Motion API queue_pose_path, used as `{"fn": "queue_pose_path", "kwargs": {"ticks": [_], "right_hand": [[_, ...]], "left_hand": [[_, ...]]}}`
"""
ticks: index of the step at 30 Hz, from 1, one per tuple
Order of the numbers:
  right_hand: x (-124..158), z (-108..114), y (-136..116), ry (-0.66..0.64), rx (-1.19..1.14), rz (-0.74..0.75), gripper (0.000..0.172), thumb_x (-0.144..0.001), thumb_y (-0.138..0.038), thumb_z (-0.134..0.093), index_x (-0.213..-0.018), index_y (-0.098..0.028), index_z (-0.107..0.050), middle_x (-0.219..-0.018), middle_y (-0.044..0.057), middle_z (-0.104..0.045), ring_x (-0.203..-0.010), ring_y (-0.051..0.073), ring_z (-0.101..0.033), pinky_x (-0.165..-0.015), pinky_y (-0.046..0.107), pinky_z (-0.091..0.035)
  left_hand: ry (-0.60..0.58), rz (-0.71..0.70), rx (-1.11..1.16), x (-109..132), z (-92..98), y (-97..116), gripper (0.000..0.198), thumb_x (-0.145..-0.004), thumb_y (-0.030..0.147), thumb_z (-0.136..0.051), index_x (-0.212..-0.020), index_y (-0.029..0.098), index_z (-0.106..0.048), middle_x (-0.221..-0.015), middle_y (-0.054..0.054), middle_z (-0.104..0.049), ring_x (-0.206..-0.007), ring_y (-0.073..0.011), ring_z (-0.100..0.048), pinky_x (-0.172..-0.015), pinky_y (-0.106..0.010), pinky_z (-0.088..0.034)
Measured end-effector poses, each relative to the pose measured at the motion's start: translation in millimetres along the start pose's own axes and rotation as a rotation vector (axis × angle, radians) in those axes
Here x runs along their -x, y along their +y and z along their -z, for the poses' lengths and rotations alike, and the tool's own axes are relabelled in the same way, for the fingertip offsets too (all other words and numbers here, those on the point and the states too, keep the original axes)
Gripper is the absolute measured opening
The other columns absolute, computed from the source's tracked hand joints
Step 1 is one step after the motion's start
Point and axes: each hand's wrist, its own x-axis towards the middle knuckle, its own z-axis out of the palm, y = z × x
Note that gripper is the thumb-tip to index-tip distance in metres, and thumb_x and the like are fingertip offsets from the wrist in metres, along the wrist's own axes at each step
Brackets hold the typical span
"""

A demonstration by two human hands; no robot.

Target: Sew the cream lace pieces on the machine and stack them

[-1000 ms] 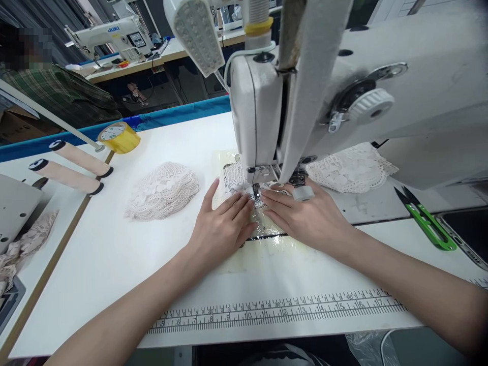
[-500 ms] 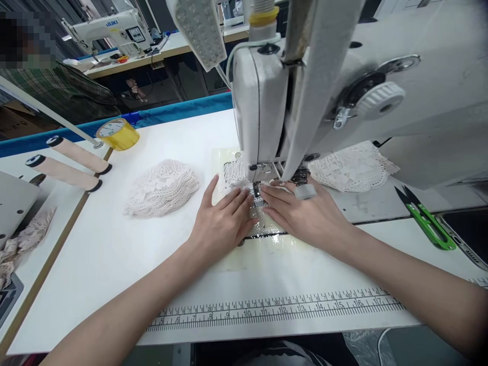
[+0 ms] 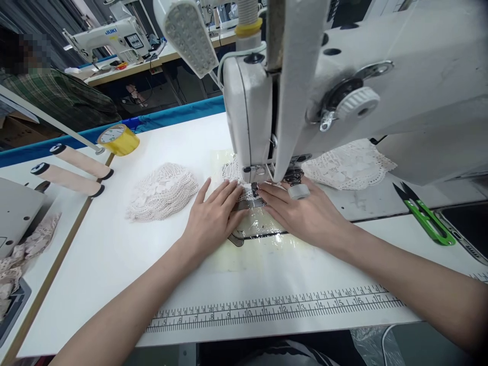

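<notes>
White lace fabric [image 3: 231, 172] lies under the needle area of the sewing machine [image 3: 247, 117], around its presser foot [image 3: 254, 189]. Left of the foot, my left hand [image 3: 213, 211] rests flat with its fingers spread, the fingertips on the lace edge. My right hand [image 3: 305, 206] lies flat on the other side, fingers stretched towards the foot and partly hidden behind the machine's lower parts. A stack of lace pieces [image 3: 162, 192] sits to the left on the table. Another lace pile [image 3: 348, 165] lies under the machine arm, behind my right hand.
Green thread snips [image 3: 429, 218] lie at the right beside a phone [image 3: 467, 226]. Two thread cones [image 3: 68, 179] and a yellow tape roll [image 3: 119, 140] stand at the left. A printed ruler [image 3: 267, 307] runs along the front edge. Another person [image 3: 57, 96] sits at the far left.
My left hand has slid a little left, away from the presser foot, uncovering more of the metal plate. My right hand stays nearly in place. The view has shifted slightly.
</notes>
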Motion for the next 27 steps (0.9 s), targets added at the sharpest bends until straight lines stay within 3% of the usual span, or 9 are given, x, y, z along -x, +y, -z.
{"fn": "queue_pose_path", "kwargs": {"ticks": [3,5,6,9,12,18,22,27], "right_hand": [[0.1,5.6,0.2,0.026,-0.008,0.024,0.029,-0.091,-0.004,-0.048,-0.11,-0.01,-0.068,-0.107,0.009,-0.073,-0.098,0.022,-0.064,-0.098,0.042,-0.045],[-0.3,8.9,-1.9,0.063,-0.037,0.026,0.029,-0.089,-0.001,-0.048,-0.105,-0.012,-0.07,-0.104,0.007,-0.073,-0.091,0.02,-0.066,-0.092,0.038,-0.048],[-0.7,9.9,-3.7,0.084,-0.06,0.024,0.03,-0.088,0.0,-0.048,-0.104,-0.013,-0.07,-0.103,0.006,-0.074,-0.088,0.019,-0.066,-0.088,0.036,-0.049],[-1.5,10.4,-11.2,0.096,-0.156,0.023,0.033,-0.087,0.002,-0.044,-0.105,-0.012,-0.068,-0.107,0.005,-0.073,-0.085,0.017,-0.067,-0.079,0.033,-0.051],[-0.8,8.2,-16.9,0.043,-0.227,0.029,0.034,-0.085,0.004,-0.041,-0.101,-0.01,-0.068,-0.108,0.007,-0.072,-0.085,0.017,-0.066,-0.073,0.031,-0.051],[1.9,6.2,-14.1,-0.08,-0.181,-0.068,0.027,-0.084,-0.001,-0.046,-0.096,-0.01,-0.067,-0.103,0.011,-0.071,-0.078,0.018,-0.062,-0.062,0.03,-0.046],[1.2,6.0,-9.5,-0.088,-0.095,-0.1,0.028,-0.084,-0.005,-0.048,-0.105,-0.01,-0.067,-0.11,0.013,-0.07,-0.093,0.023,-0.062,-0.073,0.033,-0.046],[-0.8,6.2,-7.4,-0.083,-0.022,-0.097,0.033,-0.085,-0.008,-0.049,-0.114,-0.009,-0.065,-0.11,0.012,-0.07,-0.098,0.025,-0.061,-0.084,0.036,-0.044]], "left_hand": [[0.16,-0.05,-0.025,1.7,7.2,1.4,0.016,-0.093,0.029,-0.057,-0.094,0.016,-0.067,-0.086,-0.002,-0.074,-0.074,-0.0177,-0.069,-0.09,-0.043,-0.046],[0.265,-0.083,-0.021,2.0,10.9,3.0,0.018,-0.091,0.023,-0.06,-0.073,0.018,-0.062,-0.059,0.005,-0.064,-0.049,-0.0109,-0.057,-0.072,-0.036,-0.045],[0.283,-0.099,-0.007,1.6,11.5,3.4,0.019,-0.09,0.02,-0.06,-0.071,0.018,-0.06,-0.056,0.005,-0.062,-0.048,-0.0104,-0.056,-0.069,-0.035,-0.044],[0.2,-0.139,0.084,-0.3,8.4,2.4,0.007,-0.09,0.015,-0.058,-0.093,0.017,-0.064,-0.089,-0.001,-0.073,-0.08,-0.0147,-0.068,-0.086,-0.037,-0.047],[0.084,-0.136,0.18,-1.4,3.0,0.7,0.025,-0.093,0.012,-0.051,-0.115,0.018,-0.06,-0.115,-0.004,-0.07,-0.103,-0.0157,-0.065,-0.103,-0.04,-0.041],[-0.036,-0.1,0.191,1.3,1.9,7.9,0.031,-0.096,0.032,-0.051,-0.12,0.018,-0.063,-0.112,-0.009,-0.067,-0.099,-0.0214,-0.061,-0.098,-0.044,-0.043],[-0.06,-0.094,0.139,3.3,4.5,16.9,0.041,-0.093,0.046,-0.054,-0.123,0.019,-0.063,-0.128,-0.01,-0.063,-0.11,-0.0264,-0.057,-0.097,-0.046,-0.042],[-0.061,-0.102,0.075,4.0,6.8,23.1,0.048,-0.093,0.05,-0.053,-0.128,0.018,-0.059,-0.127,-0.012,-0.064,-0.126,-0.0289,-0.051,-0.107,-0.05,-0.034]]}}
